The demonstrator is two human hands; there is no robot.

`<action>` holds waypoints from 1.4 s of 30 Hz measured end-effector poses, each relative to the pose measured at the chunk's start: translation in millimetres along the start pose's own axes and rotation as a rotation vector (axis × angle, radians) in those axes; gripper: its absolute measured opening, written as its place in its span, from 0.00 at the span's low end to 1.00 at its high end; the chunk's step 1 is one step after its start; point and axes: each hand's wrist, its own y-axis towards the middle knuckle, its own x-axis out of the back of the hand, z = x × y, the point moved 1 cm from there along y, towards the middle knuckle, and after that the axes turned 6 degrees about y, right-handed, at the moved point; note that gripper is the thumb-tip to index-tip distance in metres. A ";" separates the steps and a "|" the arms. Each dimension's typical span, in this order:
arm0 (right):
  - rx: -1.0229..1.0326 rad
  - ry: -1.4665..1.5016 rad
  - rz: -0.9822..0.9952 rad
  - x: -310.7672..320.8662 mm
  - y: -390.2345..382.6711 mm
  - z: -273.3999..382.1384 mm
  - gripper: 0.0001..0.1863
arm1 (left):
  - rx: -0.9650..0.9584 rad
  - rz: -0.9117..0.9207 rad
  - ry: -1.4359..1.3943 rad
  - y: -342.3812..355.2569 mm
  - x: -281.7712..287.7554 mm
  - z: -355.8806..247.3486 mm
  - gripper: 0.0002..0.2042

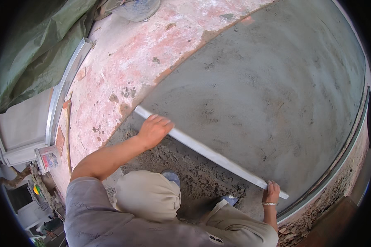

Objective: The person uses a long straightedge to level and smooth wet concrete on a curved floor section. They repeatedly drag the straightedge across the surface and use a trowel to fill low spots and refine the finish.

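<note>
A long pale metal screed bar [214,155] lies slantwise across grey wet mortar [268,94]. My left hand [156,129] is closed around it near its far left end. Close to its near right end, my right hand [271,192], with a bracelet at the wrist, grips the same bar. Beyond the bar the mortar is spread fairly flat, with some rough marks and pits. On my side of it, rough loose mortar [163,158] lies in crumbly lumps around my feet. My fingers partly cover the bar.
A pinkish, stained floor strip [123,78] borders the mortar on the left. Along it lie a long metal bar [66,84], a thin wooden stick [68,136] and a whitish container [47,159]. A green tarp [37,61] hangs at upper left. Rubble [338,189] lies beyond the right edge.
</note>
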 end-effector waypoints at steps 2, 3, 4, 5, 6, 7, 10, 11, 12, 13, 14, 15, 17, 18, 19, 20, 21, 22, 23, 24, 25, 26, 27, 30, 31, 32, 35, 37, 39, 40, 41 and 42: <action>-0.088 -0.047 -0.092 12.3 17.7 -36.5 0.23 | -0.068 -0.118 -0.060 78.3 -3.2 -4.8 0.15; -0.122 -0.060 -0.135 16.0 29.4 -52.9 0.23 | -0.093 -0.185 -0.053 121.7 -2.2 -11.6 0.13; -0.190 -0.078 -0.158 20.8 40.7 -68.9 0.22 | -0.100 -0.244 -0.040 160.6 0.9 -18.8 0.11; -0.262 -0.108 -0.162 22.2 49.9 -81.9 0.23 | -0.098 -0.242 -0.022 194.7 5.1 -24.7 0.10; -0.217 -0.109 -0.191 23.2 58.0 -91.1 0.23 | -0.091 -0.203 -0.023 220.2 9.2 -30.4 0.10; -0.237 -0.115 -0.190 23.6 65.9 -99.2 0.23 | -0.085 -0.179 -0.021 235.7 12.4 -32.1 0.09; -0.250 -0.124 -0.178 16.4 74.1 -107.8 0.23 | -0.048 -0.148 -0.062 243.4 11.8 -26.7 0.10; -0.263 -0.122 -0.169 13.3 75.3 -108.5 0.24 | -0.045 -0.146 -0.059 238.3 9.6 -21.4 0.09; -0.241 -0.128 -0.182 10.8 76.5 -108.5 0.24 | -0.034 -0.168 -0.068 233.1 6.6 -16.4 0.09; -0.233 -0.128 -0.184 6.9 76.3 -107.3 0.25 | -0.021 -0.184 -0.076 225.0 1.8 -10.6 0.09; -0.217 -0.132 -0.176 1.5 76.0 -105.1 0.25 | -0.001 -0.197 -0.076 215.9 -3.4 -4.6 0.09; -0.220 -0.125 -0.145 1.3 75.2 -104.1 0.25 | -0.001 -0.214 -0.084 206.1 -7.5 -1.7 0.08; -0.248 -0.111 -0.077 -1.4 73.4 -99.5 0.24 | 0.013 -0.236 -0.070 179.7 -14.6 -0.2 0.08; -0.216 -0.089 -0.051 -5.3 71.5 -94.7 0.24 | 0.019 -0.258 -0.066 163.5 -18.2 3.1 0.07; -0.212 -0.109 -0.020 -3.9 68.5 -91.5 0.23 | 0.025 -0.273 -0.062 148.8 -21.3 4.9 0.07; -0.210 -0.134 0.010 -3.3 65.6 -87.8 0.23 | 0.031 -0.286 -0.060 135.4 -24.2 5.2 0.06; -0.190 -0.123 0.021 -4.5 63.4 -83.0 0.23 | 0.052 -0.280 -0.079 122.4 -26.8 6.4 0.05; -0.172 -0.115 0.029 -5.0 60.7 -78.4 0.23 | 0.071 -0.262 -0.087 110.4 -29.0 7.7 0.06; -0.157 -0.108 0.036 -5.7 59.4 -73.9 0.24 | 0.088 -0.242 -0.095 98.2 -31.1 8.4 0.06; -0.142 -0.109 0.056 -6.7 59.3 -69.6 0.24 | 0.105 -0.222 -0.104 86.1 -33.1 8.7 0.06; -0.129 -0.111 0.076 -7.4 58.5 -65.3 0.24 | 0.121 -0.230 -0.104 73.2 -34.9 8.6 0.07; -0.116 -0.118 0.083 -8.3 58.6 -61.0 0.24 | 0.136 -0.240 -0.103 60.7 -36.1 10.0 0.07; -0.079 -0.115 0.094 -9.2 58.9 -56.0 0.23 | 0.144 -0.252 -0.092 48.8 -37.2 12.0 0.07; 0.012 -0.117 0.086 -11.5 56.0 -38.6 0.22 | 0.182 -0.247 -0.088 14.0 -42.2 15.4 0.09; 0.035 -0.110 0.078 -12.7 55.0 -32.1 0.22 | 0.211 -0.159 -0.100 3.0 -44.5 16.3 0.13; 0.054 -0.102 0.064 -13.7 54.9 -25.8 0.21 | 0.223 -0.161 -0.097 -6.4 -45.7 17.5 0.13; 0.081 -0.109 0.085 -16.9 56.2 -9.3 0.21 | 0.255 -0.140 -0.094 -33.0 -49.4 20.7 0.14; 0.106 -0.115 0.087 -18.1 58.7 0.0 0.20 | 0.268 -0.096 -0.097 -48.6 -51.1 23.5 0.15; 0.136 -0.127 0.083 -18.6 61.0 8.4 0.20 | 0.283 -0.117 -0.099 -60.6 -52.4 25.7 0.15; 0.163 -0.136 0.075 -19.1 62.5 12.8 0.20 | 0.289 -0.129 -0.100 -65.6 -52.8 26.7 0.16; 0.179 -0.146 0.069 -18.7 63.9 16.8 0.20 | 0.300 -0.116 -0.106 -71.1 -53.3 27.3 0.16; 0.192 -0.141 0.080 -17.9 64.4 21.1 0.20 | 0.310 -0.103 -0.112 -76.8 -53.7 27.3 0.16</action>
